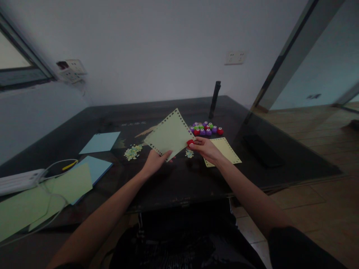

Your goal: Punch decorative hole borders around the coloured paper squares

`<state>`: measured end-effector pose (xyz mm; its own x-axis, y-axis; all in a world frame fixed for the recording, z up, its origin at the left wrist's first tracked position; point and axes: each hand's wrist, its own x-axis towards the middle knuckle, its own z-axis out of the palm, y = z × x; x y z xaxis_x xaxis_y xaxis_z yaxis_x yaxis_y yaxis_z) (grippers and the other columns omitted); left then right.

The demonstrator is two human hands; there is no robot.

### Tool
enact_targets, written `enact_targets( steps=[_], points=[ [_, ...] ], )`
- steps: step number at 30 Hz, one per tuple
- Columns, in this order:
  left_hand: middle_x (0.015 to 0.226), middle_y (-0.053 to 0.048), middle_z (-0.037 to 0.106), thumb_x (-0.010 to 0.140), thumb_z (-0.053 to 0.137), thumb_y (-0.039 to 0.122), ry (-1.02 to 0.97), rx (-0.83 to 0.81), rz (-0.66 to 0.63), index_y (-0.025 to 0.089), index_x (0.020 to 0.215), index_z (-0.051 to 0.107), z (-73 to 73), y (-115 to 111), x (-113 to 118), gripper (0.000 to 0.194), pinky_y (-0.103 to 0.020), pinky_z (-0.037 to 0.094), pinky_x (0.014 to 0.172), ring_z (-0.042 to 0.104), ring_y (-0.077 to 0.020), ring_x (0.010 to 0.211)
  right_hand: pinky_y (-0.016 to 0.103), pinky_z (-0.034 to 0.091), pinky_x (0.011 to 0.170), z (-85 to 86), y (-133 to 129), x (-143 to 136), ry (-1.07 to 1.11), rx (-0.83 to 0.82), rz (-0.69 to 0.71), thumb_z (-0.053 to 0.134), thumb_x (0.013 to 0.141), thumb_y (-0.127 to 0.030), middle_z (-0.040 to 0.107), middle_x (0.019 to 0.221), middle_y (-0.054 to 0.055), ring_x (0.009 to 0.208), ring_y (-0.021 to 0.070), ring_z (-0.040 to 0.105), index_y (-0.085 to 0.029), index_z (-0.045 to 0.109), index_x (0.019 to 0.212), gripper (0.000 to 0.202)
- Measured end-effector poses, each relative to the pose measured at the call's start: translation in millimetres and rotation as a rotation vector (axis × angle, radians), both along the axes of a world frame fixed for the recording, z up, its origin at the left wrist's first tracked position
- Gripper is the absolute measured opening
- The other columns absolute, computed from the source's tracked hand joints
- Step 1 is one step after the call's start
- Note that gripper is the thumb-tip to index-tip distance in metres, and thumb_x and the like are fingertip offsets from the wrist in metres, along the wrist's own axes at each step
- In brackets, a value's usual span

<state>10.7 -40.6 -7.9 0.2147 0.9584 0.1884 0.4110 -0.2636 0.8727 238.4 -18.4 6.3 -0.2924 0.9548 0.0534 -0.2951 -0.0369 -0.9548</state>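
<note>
A pale green sheet of paper (170, 135), with small shapes punched along its edges, is held up at a slant above the dark table. My left hand (156, 161) pinches its lower left edge, thumb on top. At the right corner of the sheet, my right hand (206, 148) grips a small red craft punch (190, 143). Whether the paper sits inside the punch cannot be made out. Below lie two heaps of tiny paper cutouts, a larger heap (132, 152) to the left and a smaller heap (189, 153) beneath the punch. Partly behind my right hand rests a yellowish sheet with punched edges (227, 150).
Several purple, green and red punches (208, 129) stand clustered behind my right hand. A black upright object (215, 99) rises at the back. On the left are blue sheets (100, 142), green sheets (70, 183), a white power strip (21, 181) and its cable. A dark flat object (262, 150) lies right.
</note>
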Motion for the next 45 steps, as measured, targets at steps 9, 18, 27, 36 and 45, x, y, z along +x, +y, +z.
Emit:
enact_targets(
  steps=[9, 18, 27, 36, 45],
  points=[
    [0.065, -0.005, 0.070, 0.082, 0.053, 0.037, 0.010, 0.012, 0.018, 0.012, 0.078, 0.069, 5.3, -3, 1, 0.030, -0.027, 0.050, 0.064, 0.064, -0.0171, 0.060, 0.036, 0.046, 0.089, -3.3, 3, 3, 0.004, -0.022, -0.006, 0.082, 0.055, -0.023, 0.069, 0.081, 0.002, 0.078, 0.0155, 0.064, -0.018, 0.064, 0.079, 0.030],
    [0.063, -0.003, 0.070, 0.079, 0.057, 0.035, -0.052, 0.040, 0.038, 0.013, 0.077, 0.066, 6.8, -5, 3, 0.024, -0.027, 0.050, 0.067, 0.065, -0.0171, 0.059, 0.037, 0.044, 0.093, -1.8, 4, 5, -0.002, -0.002, 0.005, 0.082, 0.054, -0.020, 0.068, 0.083, 0.002, 0.082, 0.0162, 0.064, -0.019, 0.062, 0.079, 0.032],
    [0.061, -0.002, 0.069, 0.081, 0.056, 0.035, -0.013, 0.089, 0.048, 0.014, 0.075, 0.066, 5.8, -4, 1, 0.024, -0.027, 0.049, 0.070, 0.065, -0.0168, 0.060, 0.039, 0.044, 0.095, -0.8, 3, 7, -0.035, -0.021, 0.047, 0.081, 0.058, -0.024, 0.070, 0.086, 0.005, 0.086, 0.0189, 0.066, -0.018, 0.060, 0.083, 0.033],
    [0.062, -0.002, 0.069, 0.083, 0.054, 0.034, 0.019, 0.094, 0.044, 0.016, 0.074, 0.066, 7.6, -5, 1, 0.024, -0.029, 0.049, 0.074, 0.065, -0.0168, 0.064, 0.038, 0.048, 0.092, 4.8, 1, 12, -0.062, -0.050, 0.132, 0.079, 0.063, -0.026, 0.069, 0.089, 0.006, 0.087, 0.0208, 0.068, -0.019, 0.057, 0.085, 0.032],
    [0.061, -0.002, 0.069, 0.082, 0.054, 0.032, 0.100, 0.199, 0.040, 0.017, 0.066, 0.065, 9.9, -6, 1, 0.025, -0.031, 0.045, 0.085, 0.065, -0.0184, 0.070, 0.038, 0.047, 0.095, 11.4, -1, 13, -0.099, -0.026, 0.146, 0.078, 0.063, -0.026, 0.071, 0.090, 0.006, 0.088, 0.0195, 0.067, -0.018, 0.063, 0.091, 0.032]
  ],
)
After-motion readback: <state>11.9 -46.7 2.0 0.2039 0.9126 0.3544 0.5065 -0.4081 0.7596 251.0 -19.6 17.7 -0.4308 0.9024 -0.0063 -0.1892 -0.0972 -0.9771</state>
